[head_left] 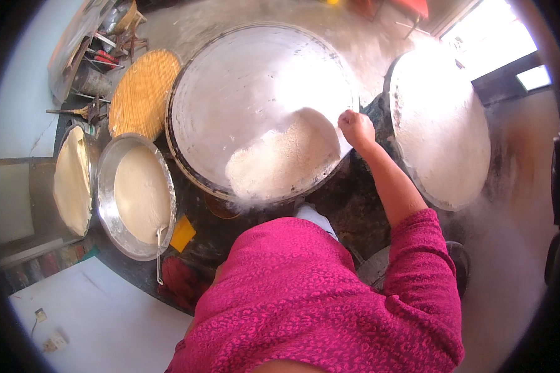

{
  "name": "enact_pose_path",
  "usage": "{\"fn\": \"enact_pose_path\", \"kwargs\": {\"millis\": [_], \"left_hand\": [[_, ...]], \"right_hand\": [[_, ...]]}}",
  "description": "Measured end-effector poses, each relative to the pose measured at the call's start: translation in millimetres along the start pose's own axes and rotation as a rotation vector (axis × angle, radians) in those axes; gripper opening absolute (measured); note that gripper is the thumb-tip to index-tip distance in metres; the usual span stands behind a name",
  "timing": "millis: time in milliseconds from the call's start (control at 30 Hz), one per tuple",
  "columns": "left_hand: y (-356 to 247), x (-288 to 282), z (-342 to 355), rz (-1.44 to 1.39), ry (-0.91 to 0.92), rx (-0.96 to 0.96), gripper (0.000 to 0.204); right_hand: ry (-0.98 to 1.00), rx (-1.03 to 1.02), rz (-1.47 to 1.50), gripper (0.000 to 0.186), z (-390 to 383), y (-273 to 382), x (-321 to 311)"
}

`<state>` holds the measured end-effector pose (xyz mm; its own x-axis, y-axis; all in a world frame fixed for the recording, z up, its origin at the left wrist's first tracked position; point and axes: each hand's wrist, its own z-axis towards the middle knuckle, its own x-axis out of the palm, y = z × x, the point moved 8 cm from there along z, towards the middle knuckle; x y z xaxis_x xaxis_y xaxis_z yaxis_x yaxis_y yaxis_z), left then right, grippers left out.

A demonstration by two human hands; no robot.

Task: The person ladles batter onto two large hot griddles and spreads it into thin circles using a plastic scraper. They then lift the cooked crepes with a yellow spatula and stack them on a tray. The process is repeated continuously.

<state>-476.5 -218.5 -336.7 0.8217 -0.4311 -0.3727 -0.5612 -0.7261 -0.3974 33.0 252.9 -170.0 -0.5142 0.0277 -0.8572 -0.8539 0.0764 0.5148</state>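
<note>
My right hand (356, 128) is closed at the right rim of a large round griddle (230, 74). Its fingers are curled, and whatever they hold is hidden or lost in the glare. Just left of the hand, a pale, grainy patch of batter (280, 163) covers the near part of the griddle. A smooth greyish curved band (320, 127) borders the batter beside my hand; I cannot tell whether it is a tool or thinner batter. My left hand is out of sight.
To the left, a metal basin (104, 214) holds creamy batter with a ladle (160, 255) leaning at its rim. A round slatted mat (144, 93) stands behind it. Pale thin sheets (73, 183) lie far left. A large pale round surface (438, 137) is at right, with steam near it.
</note>
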Motion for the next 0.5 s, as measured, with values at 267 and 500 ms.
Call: {"fn": "enact_pose_path", "kwargs": {"millis": [267,500], "left_hand": [[-7.8,5.0,-3.2,0.008,-0.008,-0.019,0.026],[-12.8,7.2,-0.4,0.018,-0.007,-0.014,0.028]], "right_hand": [[0.488,-0.022,0.450,0.018,-73.9,47.9,69.3],[-0.009,0.261,0.248,0.013,1.4,-13.7,8.7]]}}
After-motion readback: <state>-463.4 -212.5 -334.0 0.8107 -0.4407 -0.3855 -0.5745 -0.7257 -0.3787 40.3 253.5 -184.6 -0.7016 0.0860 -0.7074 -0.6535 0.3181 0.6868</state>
